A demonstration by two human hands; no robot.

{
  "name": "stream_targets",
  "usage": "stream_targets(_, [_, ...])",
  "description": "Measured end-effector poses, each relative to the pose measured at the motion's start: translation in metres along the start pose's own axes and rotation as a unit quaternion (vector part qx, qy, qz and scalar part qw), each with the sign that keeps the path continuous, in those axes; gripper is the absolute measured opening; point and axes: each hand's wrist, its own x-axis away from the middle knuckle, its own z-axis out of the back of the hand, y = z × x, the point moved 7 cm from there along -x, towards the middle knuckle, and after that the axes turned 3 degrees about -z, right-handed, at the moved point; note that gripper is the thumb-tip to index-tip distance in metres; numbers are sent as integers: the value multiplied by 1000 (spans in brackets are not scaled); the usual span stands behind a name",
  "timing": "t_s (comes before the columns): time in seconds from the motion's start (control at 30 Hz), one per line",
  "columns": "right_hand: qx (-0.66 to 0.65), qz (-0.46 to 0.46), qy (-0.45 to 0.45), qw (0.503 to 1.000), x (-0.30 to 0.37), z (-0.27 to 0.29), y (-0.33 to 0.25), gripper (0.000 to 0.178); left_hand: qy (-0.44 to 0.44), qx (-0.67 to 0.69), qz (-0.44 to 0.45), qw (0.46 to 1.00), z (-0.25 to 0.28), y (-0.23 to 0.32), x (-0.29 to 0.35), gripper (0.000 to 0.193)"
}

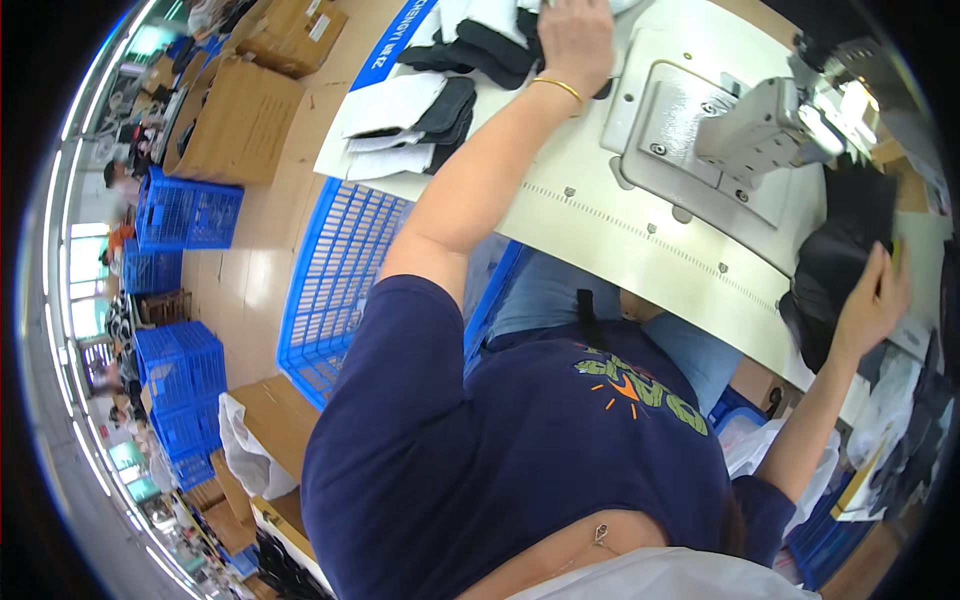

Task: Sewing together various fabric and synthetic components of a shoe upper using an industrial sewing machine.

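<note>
My left hand [577,42] reaches to the far edge of the white sewing table [560,225], over piles of black and white cloth pieces [490,40]. The picture's upper edge cuts off its fingertips, so what they hold cannot be seen. A second small stack of white and black folded pieces [410,118] lies nearer, beside my forearm. On the right, my right hand [872,305] pinches the edge of a dark bundle of black cloth [835,260], which hangs at the table's right end. Between my hands stands the sewing machine head [765,130] above its metal plate [670,130].
A blue plastic basket [340,270] stands left of my lap, below the table edge. Cardboard boxes [240,120] and stacked blue crates [185,370] line the floor farther left. White plastic bags [885,410] and dark cloth crowd the right side.
</note>
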Motion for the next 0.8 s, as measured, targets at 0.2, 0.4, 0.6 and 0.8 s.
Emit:
stream_targets(0.2, [-184,-306,96,929,24,40,-9,24,19,554,98,826,67,13,59,32])
stream_targets(0.4, [-493,-337,-77,798,55,2,-119,26,-255,838,261,405,74,110,149,45])
stream_targets(0.6, [-686,-360,-128,620,33,-1,-175,30,-152,826,254,479,80,84,138,30])
stream_targets(0.8, [-671,-353,-265,596,51,4,-184,22,-97,837,285,456,77,78,131,34])
